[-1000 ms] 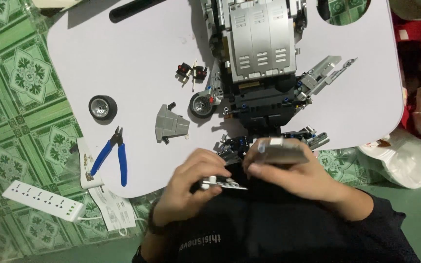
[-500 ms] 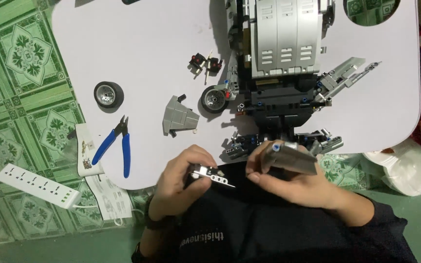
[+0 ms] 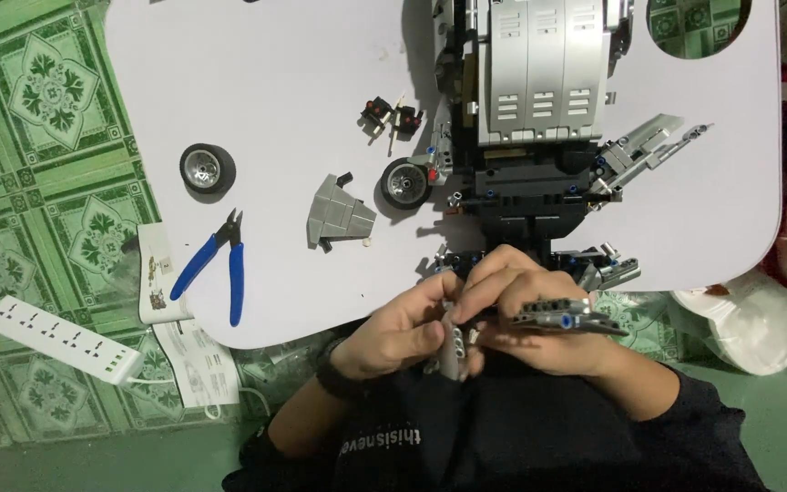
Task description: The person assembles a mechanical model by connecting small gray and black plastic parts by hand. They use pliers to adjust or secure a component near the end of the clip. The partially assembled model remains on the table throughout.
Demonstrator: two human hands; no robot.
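Hands joined at lower centre of the frame, where half a second ago they sat apart: left hand (image 3: 398,333) has moved right to meet right hand (image 3: 526,314), so the two pieces they carry are now pressed end to end, which reads as a join being made. Left hand: closed on a small pale grey strip with holes (image 3: 455,351), standing nearly upright between thumb and fingers. Right hand: clamped on a longer dark grey bar (image 3: 562,317) with a row of holes and blue pins, lying level and jutting to the right past the knuckles; its inner end is hidden by fingers, so the contact itself cannot be seen. Just above the hands: large grey and black brick-built vehicle (image 3: 530,118), centre top, with one wheel fitted at its left side. Left of it: grey wedge panel (image 3: 337,214), two small black and red parts (image 3: 392,117), a loose wheel (image 3: 207,168). Lower left edge of white table (image 3: 257,82): blue-handled cutters (image 3: 216,264). Off the table, on green patterned floor: white power strip (image 3: 61,339), folded paper leaflets (image 3: 195,360).
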